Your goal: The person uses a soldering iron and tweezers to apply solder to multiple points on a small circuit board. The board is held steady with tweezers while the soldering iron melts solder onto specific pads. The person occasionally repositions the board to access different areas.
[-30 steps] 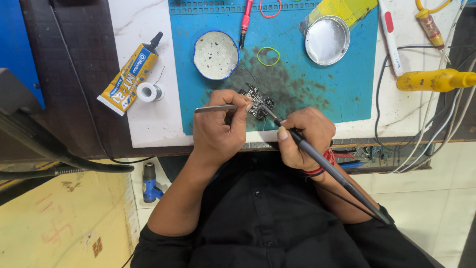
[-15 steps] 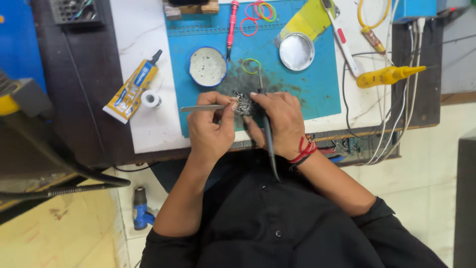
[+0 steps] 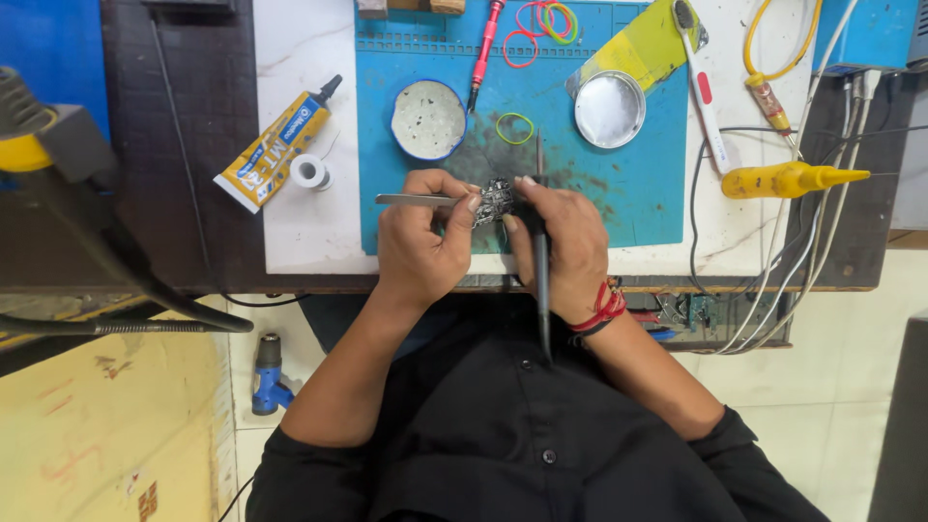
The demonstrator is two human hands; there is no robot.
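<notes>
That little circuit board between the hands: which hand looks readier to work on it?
Probably the right hand: it grips the soldering iron, tip by the circuit board. The left hand holds tweezers at its edge.

Blue mat (image 3: 638, 193) with dark smudges, white marble-veined board (image 3: 309, 232), yellow-and-blue glue tube (image 3: 275, 145), green rubber band (image 3: 514, 128), red wrist thread (image 3: 601, 311), seemingly silver-black small part (image 3: 496, 200).

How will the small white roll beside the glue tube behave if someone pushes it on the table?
The white roll looks small and round, so it is probably light and would slide easily on the smooth white table. It seems to lie flat on one end, so it likely will not roll unless tipped. The glue tube beside it may stop it.
</notes>
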